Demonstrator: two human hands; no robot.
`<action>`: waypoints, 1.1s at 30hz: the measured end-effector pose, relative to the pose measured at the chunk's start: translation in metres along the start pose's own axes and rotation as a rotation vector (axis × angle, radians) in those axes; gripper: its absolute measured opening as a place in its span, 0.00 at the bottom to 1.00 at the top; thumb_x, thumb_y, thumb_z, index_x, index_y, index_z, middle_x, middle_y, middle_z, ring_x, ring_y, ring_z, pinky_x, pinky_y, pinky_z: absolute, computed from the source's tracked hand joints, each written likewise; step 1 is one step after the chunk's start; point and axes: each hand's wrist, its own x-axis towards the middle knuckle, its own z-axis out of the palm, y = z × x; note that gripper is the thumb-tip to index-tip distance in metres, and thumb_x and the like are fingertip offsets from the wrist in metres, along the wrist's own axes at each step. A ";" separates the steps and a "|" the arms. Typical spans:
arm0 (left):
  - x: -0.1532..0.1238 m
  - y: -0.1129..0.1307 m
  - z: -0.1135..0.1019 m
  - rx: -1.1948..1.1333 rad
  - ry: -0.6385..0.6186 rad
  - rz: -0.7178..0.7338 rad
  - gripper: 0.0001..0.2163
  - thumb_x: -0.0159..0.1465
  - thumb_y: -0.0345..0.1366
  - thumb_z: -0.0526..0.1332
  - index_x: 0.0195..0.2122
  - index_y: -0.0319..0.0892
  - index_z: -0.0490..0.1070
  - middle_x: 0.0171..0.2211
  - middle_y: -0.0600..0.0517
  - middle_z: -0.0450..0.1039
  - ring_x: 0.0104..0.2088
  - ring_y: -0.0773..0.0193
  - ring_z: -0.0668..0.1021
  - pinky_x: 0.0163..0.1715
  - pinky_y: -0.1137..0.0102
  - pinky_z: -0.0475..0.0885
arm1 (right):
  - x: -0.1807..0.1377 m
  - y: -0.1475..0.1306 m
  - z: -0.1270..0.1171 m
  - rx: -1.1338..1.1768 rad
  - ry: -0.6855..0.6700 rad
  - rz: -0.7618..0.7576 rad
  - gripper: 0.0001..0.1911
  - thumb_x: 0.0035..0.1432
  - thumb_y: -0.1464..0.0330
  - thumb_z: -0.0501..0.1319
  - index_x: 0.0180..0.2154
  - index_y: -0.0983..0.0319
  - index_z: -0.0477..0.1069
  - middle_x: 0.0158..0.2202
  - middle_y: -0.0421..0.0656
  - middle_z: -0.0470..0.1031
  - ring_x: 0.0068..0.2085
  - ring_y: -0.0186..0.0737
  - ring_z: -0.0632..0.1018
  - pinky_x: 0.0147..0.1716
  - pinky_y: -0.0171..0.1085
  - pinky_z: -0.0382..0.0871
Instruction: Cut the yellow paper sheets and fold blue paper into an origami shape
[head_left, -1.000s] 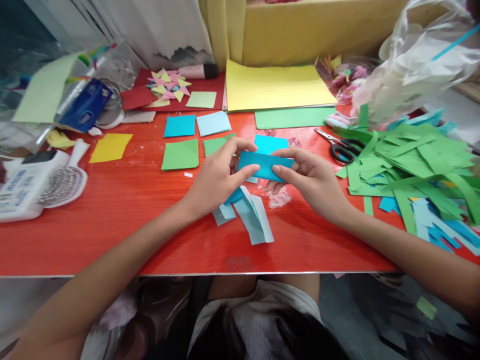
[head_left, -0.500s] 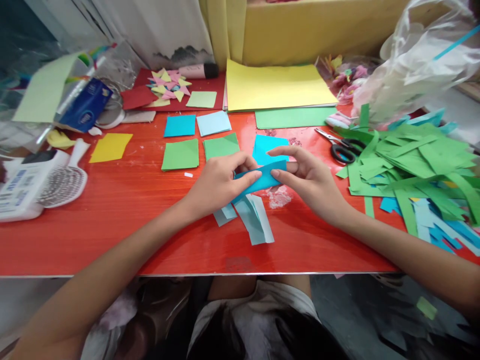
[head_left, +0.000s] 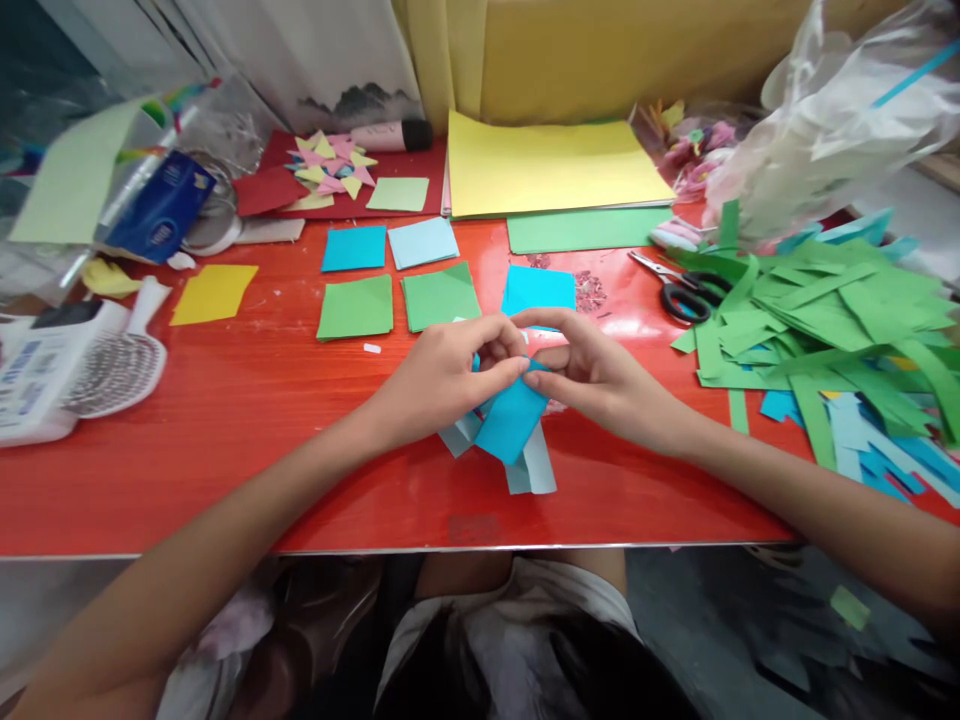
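Both my hands meet over the middle of the red table, pinching one folded piece of blue paper by its upper edge. My left hand grips it between thumb and bent fingers. My right hand has its thumb and fingertips on the same edge, right against the left thumb. The blue paper hangs tilted toward me. Under it on the table lie folded pale blue papers, partly hidden. Just beyond my fingers rests a blue paper square.
Green squares, a blue square and a pale blue square lie beyond my left hand. Black-handled scissors rest beside a heap of green strips at right. At left lie a hairbrush and a yellow paper.
The blue paper has turned from lying lengthwise between my hands to hanging down toward me. My hands have come closer together, the right one moving left and slightly nearer.
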 end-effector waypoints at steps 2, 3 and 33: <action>0.000 0.001 -0.001 -0.009 0.030 -0.016 0.04 0.61 0.34 0.58 0.30 0.41 0.67 0.26 0.56 0.68 0.28 0.70 0.70 0.28 0.73 0.63 | 0.001 0.000 0.000 0.006 0.078 0.013 0.17 0.60 0.66 0.59 0.51 0.56 0.60 0.29 0.36 0.73 0.25 0.31 0.73 0.24 0.32 0.67; 0.000 0.001 -0.001 -0.016 0.045 -0.028 0.04 0.61 0.34 0.58 0.29 0.41 0.67 0.25 0.56 0.68 0.28 0.70 0.69 0.28 0.73 0.63 | 0.002 -0.001 -0.001 0.006 0.129 0.018 0.16 0.59 0.66 0.60 0.49 0.56 0.61 0.28 0.35 0.73 0.25 0.31 0.73 0.23 0.32 0.66; 0.002 -0.009 -0.002 -0.049 0.180 -0.037 0.05 0.60 0.37 0.60 0.32 0.42 0.69 0.27 0.55 0.71 0.29 0.69 0.73 0.29 0.72 0.66 | 0.007 -0.003 -0.005 0.122 0.291 0.113 0.11 0.54 0.61 0.65 0.26 0.61 0.72 0.25 0.39 0.75 0.26 0.33 0.76 0.29 0.35 0.74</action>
